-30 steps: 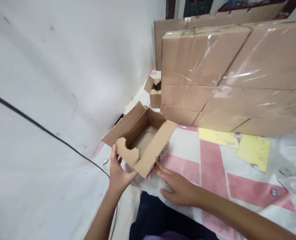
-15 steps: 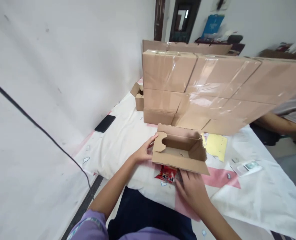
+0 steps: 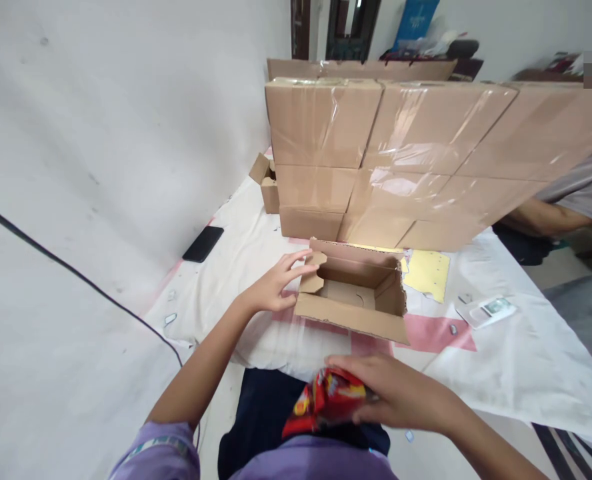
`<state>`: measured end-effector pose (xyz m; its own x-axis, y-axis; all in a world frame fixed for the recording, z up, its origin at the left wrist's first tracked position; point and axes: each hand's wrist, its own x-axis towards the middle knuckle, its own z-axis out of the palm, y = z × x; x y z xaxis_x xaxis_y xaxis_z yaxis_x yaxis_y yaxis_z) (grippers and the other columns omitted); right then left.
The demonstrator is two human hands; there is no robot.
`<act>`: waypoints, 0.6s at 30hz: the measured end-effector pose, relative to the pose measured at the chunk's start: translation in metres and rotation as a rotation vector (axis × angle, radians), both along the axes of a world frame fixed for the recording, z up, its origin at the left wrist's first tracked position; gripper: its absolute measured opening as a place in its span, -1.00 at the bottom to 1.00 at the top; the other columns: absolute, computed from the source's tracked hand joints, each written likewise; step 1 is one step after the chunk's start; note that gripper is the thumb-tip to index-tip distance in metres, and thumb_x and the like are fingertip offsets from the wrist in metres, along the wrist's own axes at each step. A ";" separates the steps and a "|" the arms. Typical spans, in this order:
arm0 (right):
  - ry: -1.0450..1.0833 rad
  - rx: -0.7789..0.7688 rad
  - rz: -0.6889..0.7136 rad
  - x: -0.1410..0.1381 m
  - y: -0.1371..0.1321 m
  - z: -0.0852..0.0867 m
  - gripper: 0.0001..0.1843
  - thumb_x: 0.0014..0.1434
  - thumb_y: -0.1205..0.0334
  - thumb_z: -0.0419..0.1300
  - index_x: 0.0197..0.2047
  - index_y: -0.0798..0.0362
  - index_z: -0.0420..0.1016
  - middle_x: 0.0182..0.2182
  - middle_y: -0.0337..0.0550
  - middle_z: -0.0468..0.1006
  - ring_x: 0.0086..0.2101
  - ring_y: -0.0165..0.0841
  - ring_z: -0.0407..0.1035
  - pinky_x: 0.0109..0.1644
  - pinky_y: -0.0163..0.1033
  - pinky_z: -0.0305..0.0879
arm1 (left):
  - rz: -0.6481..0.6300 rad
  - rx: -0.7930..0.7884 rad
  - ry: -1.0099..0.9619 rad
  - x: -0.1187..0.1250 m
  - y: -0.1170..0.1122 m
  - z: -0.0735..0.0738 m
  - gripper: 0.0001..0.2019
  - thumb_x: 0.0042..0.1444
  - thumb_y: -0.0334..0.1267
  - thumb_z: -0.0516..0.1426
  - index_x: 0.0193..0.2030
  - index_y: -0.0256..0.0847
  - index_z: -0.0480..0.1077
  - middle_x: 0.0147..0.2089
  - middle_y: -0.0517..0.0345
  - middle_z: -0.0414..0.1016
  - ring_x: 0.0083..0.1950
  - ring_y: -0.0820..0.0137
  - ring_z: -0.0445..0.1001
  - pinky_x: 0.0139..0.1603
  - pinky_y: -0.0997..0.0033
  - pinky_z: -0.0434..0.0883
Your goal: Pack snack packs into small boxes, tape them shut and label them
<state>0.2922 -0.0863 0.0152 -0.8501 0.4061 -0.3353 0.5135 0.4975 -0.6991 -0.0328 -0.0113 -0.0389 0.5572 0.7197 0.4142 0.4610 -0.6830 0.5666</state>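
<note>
An open cardboard box (image 3: 351,323) stands on the cloth-covered table, its flaps folded outward and its inside bare. At the box's left side my left hand (image 3: 277,281) has its fingers spread, the fingertips touching the left flap. My right hand (image 3: 391,387) grips a red snack packet (image 3: 331,400) by its right end, over my lap in front of the table edge. The packet is a little blurred, and its printing cannot be read.
A wall of taped cardboard boxes (image 3: 321,123) rises behind. A smaller open box (image 3: 270,193) stands at its left end, and a black phone (image 3: 203,244) lies near the wall. Yellow paper (image 3: 429,273) and a white device (image 3: 491,311) lie to the right. Another person's arm (image 3: 551,217) shows beyond.
My right hand has pulled the red packet from beside the box's front toward my body and lifted it off the table. My left hand's fingers have moved onto the left flap.
</note>
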 end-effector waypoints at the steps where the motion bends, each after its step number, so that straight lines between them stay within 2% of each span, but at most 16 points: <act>1: 0.112 -0.087 -0.008 0.007 -0.001 0.007 -0.26 0.13 0.10 0.42 0.34 -0.20 0.32 0.15 -0.06 0.59 0.10 -0.07 0.52 0.11 -0.09 0.46 | -0.013 0.022 0.059 0.002 0.001 0.007 -0.17 0.01 -0.46 0.16 0.46 0.09 0.16 0.51 -0.06 0.02 0.50 -0.05 0.10 0.45 -0.22 0.21; 3: 0.371 -0.174 -0.116 0.021 -0.002 0.019 -0.28 0.12 0.00 0.44 0.31 -0.25 0.36 0.14 -0.08 0.59 0.07 -0.07 0.54 0.09 -0.05 0.52 | -0.043 0.065 0.168 0.009 0.004 0.020 -0.16 -0.04 -0.48 0.16 0.43 0.07 0.21 0.43 -0.09 0.12 0.41 -0.04 0.21 0.37 -0.17 0.31; 5: 0.664 -0.112 -0.348 0.029 0.005 0.028 -0.38 0.18 -0.03 0.39 0.28 -0.30 0.38 0.15 -0.11 0.58 0.11 -0.07 0.53 0.09 0.00 0.55 | -0.063 0.107 0.249 0.017 0.007 0.030 -0.24 -0.05 -0.48 0.16 0.36 0.02 0.29 0.40 -0.12 0.15 0.36 -0.04 0.25 0.32 -0.15 0.35; 7: 0.870 0.096 -0.624 0.027 0.021 0.035 -0.47 0.24 0.01 0.35 0.24 -0.31 0.39 0.15 -0.16 0.58 0.15 -0.09 0.49 0.14 0.05 0.54 | -0.067 0.128 0.274 0.023 0.008 0.034 -0.37 -0.05 -0.49 0.15 0.22 -0.06 0.35 0.40 -0.14 0.16 0.36 -0.05 0.24 0.31 -0.13 0.34; 8: 0.894 0.218 -0.727 0.023 0.032 0.038 -0.50 0.26 0.04 0.33 0.24 -0.28 0.39 0.14 -0.15 0.59 0.15 -0.09 0.49 0.17 0.07 0.52 | -0.061 0.132 0.253 0.025 0.008 0.033 -0.42 -0.06 -0.50 0.15 0.15 -0.09 0.35 0.39 -0.15 0.17 0.36 -0.05 0.23 0.30 -0.11 0.34; 10: 0.800 0.433 -0.804 0.011 0.058 0.041 -0.51 0.31 0.10 0.26 0.28 -0.16 0.38 0.10 -0.08 0.60 0.12 -0.09 0.50 0.21 0.11 0.47 | -0.017 0.127 0.138 0.024 0.006 0.027 -0.48 -0.12 -0.53 0.14 0.04 -0.12 0.28 0.39 -0.18 0.19 0.37 -0.03 0.21 0.29 -0.09 0.33; 11: 0.693 0.514 -0.759 0.004 0.070 0.042 -0.50 0.33 0.12 0.22 0.32 -0.10 0.36 0.11 -0.03 0.60 0.12 -0.07 0.50 0.23 0.13 0.44 | 0.028 0.122 0.052 0.023 0.005 0.021 -0.50 -0.13 -0.53 0.14 -0.01 -0.12 0.23 0.37 -0.18 0.22 0.36 -0.01 0.23 0.28 -0.08 0.33; 14: 0.217 0.691 -0.479 -0.017 0.095 0.038 -0.45 0.34 0.25 0.12 0.38 -0.01 0.32 0.15 0.07 0.57 0.16 0.01 0.45 0.25 0.20 0.36 | 0.232 0.100 -0.231 0.018 -0.001 -0.003 -0.64 -0.05 -0.48 0.15 -0.17 -0.08 0.11 0.21 -0.10 0.40 0.23 0.10 0.34 0.21 -0.01 0.36; 16: -0.043 0.688 -0.285 -0.028 0.100 0.034 -0.40 0.32 0.33 0.07 0.41 -0.02 0.30 0.21 0.07 0.53 0.18 0.00 0.43 0.23 0.16 0.36 | 0.334 0.087 -0.332 0.018 -0.007 -0.020 -0.74 0.10 -0.42 0.12 -0.24 -0.07 0.06 0.10 -0.06 0.46 0.16 0.17 0.40 0.17 0.03 0.37; 18: -0.091 0.642 -0.162 -0.036 0.098 0.034 -0.41 0.33 0.34 0.04 0.41 -0.06 0.30 0.27 0.00 0.48 0.22 -0.06 0.40 0.23 0.08 0.37 | 0.371 0.075 -0.368 0.021 -0.012 -0.032 -0.80 0.22 -0.37 0.08 -0.26 -0.08 0.06 0.10 -0.07 0.46 0.13 0.21 0.42 0.15 0.05 0.39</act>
<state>0.2565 0.0115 0.0494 -0.7410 0.6694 -0.0523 0.6600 0.7118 -0.2405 -0.0118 -0.0235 -0.0712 0.0783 0.8017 0.5926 0.4596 -0.5565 0.6921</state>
